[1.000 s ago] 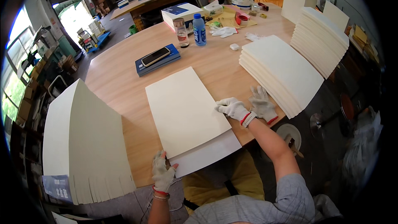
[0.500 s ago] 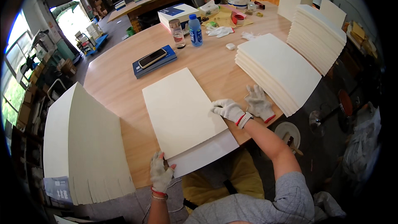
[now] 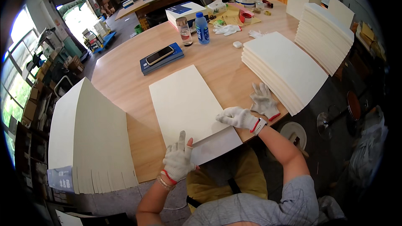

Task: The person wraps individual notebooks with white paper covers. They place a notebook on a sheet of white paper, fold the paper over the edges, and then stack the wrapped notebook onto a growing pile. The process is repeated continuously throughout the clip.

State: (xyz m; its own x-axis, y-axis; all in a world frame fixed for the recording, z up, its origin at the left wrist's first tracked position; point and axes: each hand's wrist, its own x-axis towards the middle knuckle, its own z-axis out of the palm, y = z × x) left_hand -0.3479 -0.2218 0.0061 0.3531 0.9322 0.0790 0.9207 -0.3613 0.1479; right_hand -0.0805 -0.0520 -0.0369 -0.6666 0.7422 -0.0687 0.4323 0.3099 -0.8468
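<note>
A large cream sheet (image 3: 184, 102) lies flat on the wooden table (image 3: 125, 79) in front of me, its near flap folded along a crease. My left hand (image 3: 179, 159), in a white glove, rests on the near flap at the table's edge with the forefinger stretched up. My right hand (image 3: 238, 117), also gloved, presses flat on the sheet's near right corner beside the crease. A spare white glove (image 3: 264, 100) lies just right of that hand.
A fanned pile of cream sheets (image 3: 90, 138) sits at my left, two thick stacks (image 3: 284, 69) at the right. A phone on a blue book (image 3: 161, 57), a glass, a blue bottle (image 3: 202, 28), gloves and boxes lie farther back. A stool (image 3: 335, 117) stands at the right.
My left hand slid up onto the near flap and its forefinger now points up. My right hand moved left along the crease, away from the spare glove.
</note>
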